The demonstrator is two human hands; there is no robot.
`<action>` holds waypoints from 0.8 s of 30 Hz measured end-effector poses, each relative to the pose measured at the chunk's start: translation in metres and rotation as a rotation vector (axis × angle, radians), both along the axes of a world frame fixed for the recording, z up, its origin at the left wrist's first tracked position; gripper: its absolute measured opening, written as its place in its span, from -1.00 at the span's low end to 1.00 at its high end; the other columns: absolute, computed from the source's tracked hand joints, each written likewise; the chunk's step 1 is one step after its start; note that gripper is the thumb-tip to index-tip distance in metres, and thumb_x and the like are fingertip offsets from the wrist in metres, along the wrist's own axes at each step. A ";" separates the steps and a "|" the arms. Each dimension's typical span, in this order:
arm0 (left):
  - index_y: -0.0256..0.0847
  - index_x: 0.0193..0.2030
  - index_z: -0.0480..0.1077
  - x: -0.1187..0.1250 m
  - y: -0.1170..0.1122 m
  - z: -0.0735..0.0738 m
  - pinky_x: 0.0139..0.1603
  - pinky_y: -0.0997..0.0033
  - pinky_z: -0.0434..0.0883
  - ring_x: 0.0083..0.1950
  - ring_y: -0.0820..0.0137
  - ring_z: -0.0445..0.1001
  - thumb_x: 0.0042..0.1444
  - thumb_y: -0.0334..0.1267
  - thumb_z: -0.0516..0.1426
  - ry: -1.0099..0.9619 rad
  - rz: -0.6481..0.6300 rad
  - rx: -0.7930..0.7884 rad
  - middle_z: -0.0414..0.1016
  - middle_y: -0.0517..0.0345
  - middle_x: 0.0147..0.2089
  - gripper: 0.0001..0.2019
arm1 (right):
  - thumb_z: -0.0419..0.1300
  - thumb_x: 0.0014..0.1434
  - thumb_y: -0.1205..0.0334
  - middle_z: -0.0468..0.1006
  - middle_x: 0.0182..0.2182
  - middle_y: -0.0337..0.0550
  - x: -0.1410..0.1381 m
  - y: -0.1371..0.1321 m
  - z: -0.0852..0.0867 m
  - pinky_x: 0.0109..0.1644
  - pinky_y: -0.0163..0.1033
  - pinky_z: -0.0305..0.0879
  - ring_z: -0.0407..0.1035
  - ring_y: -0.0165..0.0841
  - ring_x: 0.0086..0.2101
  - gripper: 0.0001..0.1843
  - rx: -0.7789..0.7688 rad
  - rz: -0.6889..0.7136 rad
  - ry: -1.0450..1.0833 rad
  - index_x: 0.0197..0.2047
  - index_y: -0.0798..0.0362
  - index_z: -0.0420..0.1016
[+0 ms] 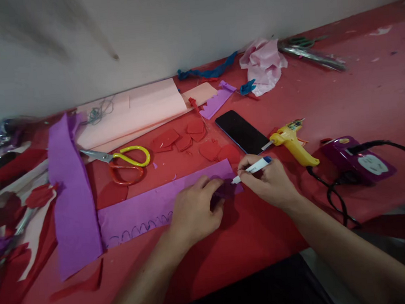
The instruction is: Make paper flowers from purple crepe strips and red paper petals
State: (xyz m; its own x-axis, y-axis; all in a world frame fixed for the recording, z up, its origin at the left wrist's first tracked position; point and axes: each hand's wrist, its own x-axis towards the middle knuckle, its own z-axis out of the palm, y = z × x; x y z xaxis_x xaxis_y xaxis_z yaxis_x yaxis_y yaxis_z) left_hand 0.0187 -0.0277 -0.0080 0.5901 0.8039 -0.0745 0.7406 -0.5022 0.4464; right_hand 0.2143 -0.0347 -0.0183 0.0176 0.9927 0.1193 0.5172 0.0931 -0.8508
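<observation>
My right hand (271, 184) clamps 1 white marker (255, 167), nearside of the phone (240, 130). My left hand (197, 207) rests on the loop-marked purple strip (136, 209), nearside and left of the phone; over this feed I can't tell if its fingers meet.

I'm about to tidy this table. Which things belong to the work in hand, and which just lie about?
In use:
white marker, in the right hand
marked purple strip, under the left hand

Apparently lying about:
scissors
phone
yellow glue gun
</observation>
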 end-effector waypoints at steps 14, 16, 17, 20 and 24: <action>-0.11 0.08 0.35 0.000 0.000 -0.002 -0.10 0.16 0.47 -0.04 0.17 0.50 0.13 -0.28 0.07 -0.015 -0.005 0.009 0.48 0.09 0.03 -0.65 | 0.07 -0.06 0.31 0.32 -0.64 -0.30 0.005 -0.002 0.004 -0.49 -0.29 0.08 0.21 -0.42 -0.57 -0.91 -0.059 -0.005 -0.009 -0.56 0.03 0.29; -0.12 0.08 0.35 0.000 0.000 -0.002 -0.09 0.15 0.47 -0.03 0.16 0.50 0.13 -0.27 0.07 -0.018 -0.006 0.009 0.48 0.08 0.02 -0.64 | 0.07 -0.06 0.32 0.33 -0.66 -0.30 0.006 -0.003 0.003 -0.50 -0.29 0.08 0.23 -0.42 -0.58 -0.90 -0.094 0.030 0.023 -0.58 0.02 0.28; -0.12 0.09 0.35 0.000 0.000 -0.002 -0.09 0.14 0.47 -0.03 0.15 0.50 0.13 -0.27 0.07 -0.021 -0.006 0.009 0.49 0.08 0.02 -0.64 | 0.07 -0.07 0.32 0.33 -0.66 -0.31 0.007 -0.003 0.003 -0.50 -0.29 0.08 0.23 -0.42 -0.59 -0.89 -0.109 0.047 0.047 -0.58 0.02 0.27; -0.12 0.09 0.35 -0.001 0.000 -0.002 -0.09 0.13 0.47 -0.03 0.15 0.50 0.13 -0.28 0.06 -0.025 -0.006 0.012 0.48 0.09 0.03 -0.64 | 0.07 -0.04 0.32 0.32 -0.66 -0.32 0.007 -0.001 0.003 -0.51 -0.30 0.07 0.20 -0.44 -0.59 -0.89 -0.097 0.032 0.097 -0.57 0.02 0.29; -0.11 0.08 0.35 -0.001 0.001 -0.002 -0.11 0.13 0.47 -0.04 0.14 0.50 0.13 -0.28 0.06 -0.017 -0.008 0.014 0.48 0.08 0.03 -0.65 | 0.08 -0.01 0.32 0.35 -0.61 -0.31 0.004 0.001 0.002 -0.45 -0.30 0.10 0.21 -0.44 -0.53 -0.91 -0.029 -0.043 0.040 -0.52 0.04 0.34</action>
